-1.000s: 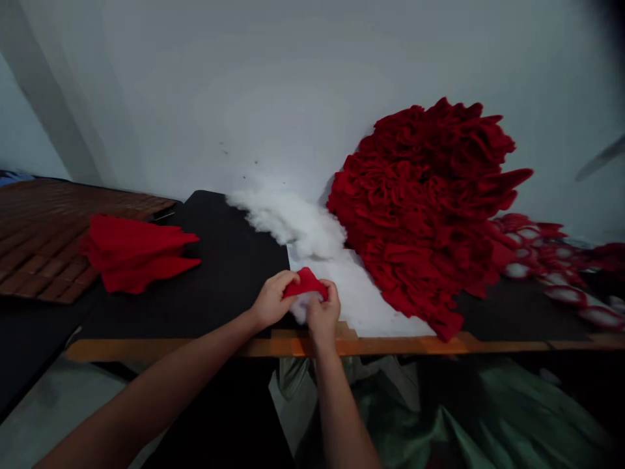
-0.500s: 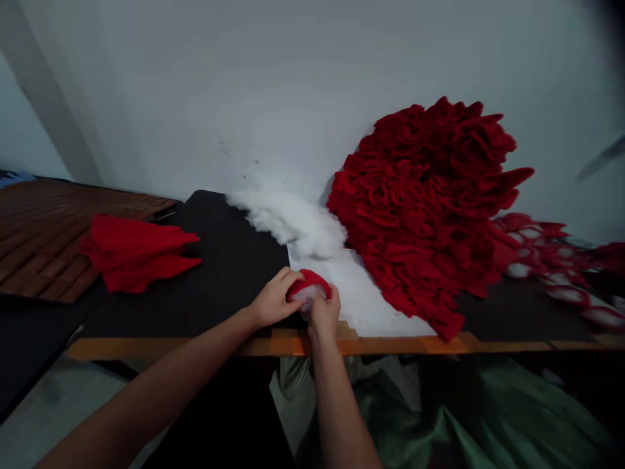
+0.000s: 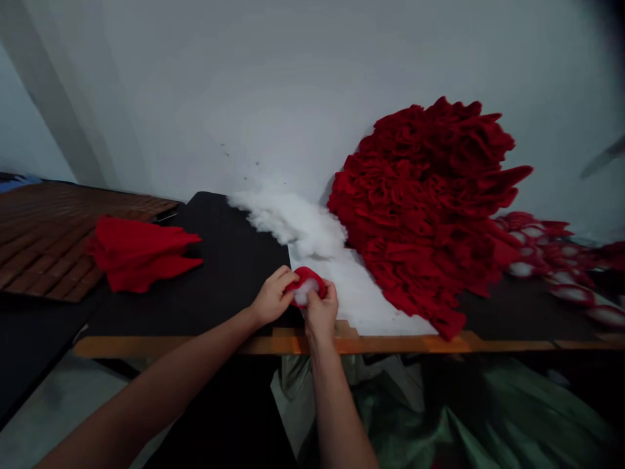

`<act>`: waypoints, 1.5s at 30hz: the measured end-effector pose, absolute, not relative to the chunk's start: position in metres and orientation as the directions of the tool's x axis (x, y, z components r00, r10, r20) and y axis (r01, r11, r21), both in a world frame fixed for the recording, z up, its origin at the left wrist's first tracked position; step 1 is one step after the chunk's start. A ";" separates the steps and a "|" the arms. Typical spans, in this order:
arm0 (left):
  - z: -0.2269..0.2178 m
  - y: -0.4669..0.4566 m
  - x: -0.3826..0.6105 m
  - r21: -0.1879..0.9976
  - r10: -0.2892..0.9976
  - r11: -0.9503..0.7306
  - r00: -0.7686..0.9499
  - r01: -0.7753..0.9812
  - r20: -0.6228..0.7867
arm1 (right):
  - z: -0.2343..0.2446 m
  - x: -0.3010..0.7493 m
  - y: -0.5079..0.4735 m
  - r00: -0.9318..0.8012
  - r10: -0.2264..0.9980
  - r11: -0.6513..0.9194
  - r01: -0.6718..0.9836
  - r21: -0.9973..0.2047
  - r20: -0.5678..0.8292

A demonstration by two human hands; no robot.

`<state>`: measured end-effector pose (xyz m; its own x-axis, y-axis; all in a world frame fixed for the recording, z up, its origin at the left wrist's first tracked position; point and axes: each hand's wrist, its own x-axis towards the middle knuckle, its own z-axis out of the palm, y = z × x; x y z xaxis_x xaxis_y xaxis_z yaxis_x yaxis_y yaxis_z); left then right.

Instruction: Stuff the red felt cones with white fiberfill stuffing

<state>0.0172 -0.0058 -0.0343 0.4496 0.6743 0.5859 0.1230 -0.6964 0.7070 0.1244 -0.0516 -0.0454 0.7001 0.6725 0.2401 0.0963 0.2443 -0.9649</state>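
Note:
Between my hands, above the table's front edge, is a red fabric pouch [image 3: 306, 272] with its opening toward me. White fiber stuffing [image 3: 303, 291] shows inside that opening. My left hand [image 3: 275, 296] grips the pouch's left rim between thumb and fingers. On the opposite side, my right hand [image 3: 322, 309] is closed around the right rim, its thumb at the stuffing in the opening. The fingers behind the fabric are hidden. Just beyond my hands, a fluffy heap of white stuffing [image 3: 297, 225] lies against the wall, partly on a white sheet [image 3: 364, 303].
A tall pile of red fabric pieces [image 3: 422, 202] stands right of the stuffing. Farther right lie several red-and-white stuffed pieces [image 3: 571, 293]. Flat red fabric [image 3: 141, 254] rests at left beside a brown woven panel [image 3: 43, 241]. Green cloth [image 3: 415, 417] hangs below the taped table edge [image 3: 185, 345].
The stuffing at the opening sits deeper inside the red pouch, and the rim is drawn more around it. Both hands have shifted only slightly.

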 end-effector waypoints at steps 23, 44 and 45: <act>-0.018 -0.003 0.017 0.611 0.756 0.552 0.650 -0.567 -0.080 | -0.039 0.133 -0.052 0.596 0.748 0.326 0.054 -0.944 0.293; -0.010 -0.008 0.015 0.454 0.858 0.506 0.481 -0.733 -0.180 | -0.046 0.082 -0.052 0.166 0.648 0.416 0.741 -0.528 0.743; -0.010 -0.006 0.014 0.442 0.839 0.536 0.510 -0.719 -0.189 | -0.045 0.082 -0.056 0.178 0.630 0.400 0.760 -0.512 0.756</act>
<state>0.0139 -0.0062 -0.0095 0.5098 0.8394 -0.1885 -0.7192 0.5361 0.4420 0.0821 -0.0558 -0.0454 0.1775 0.6296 0.7564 0.7604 0.4001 -0.5115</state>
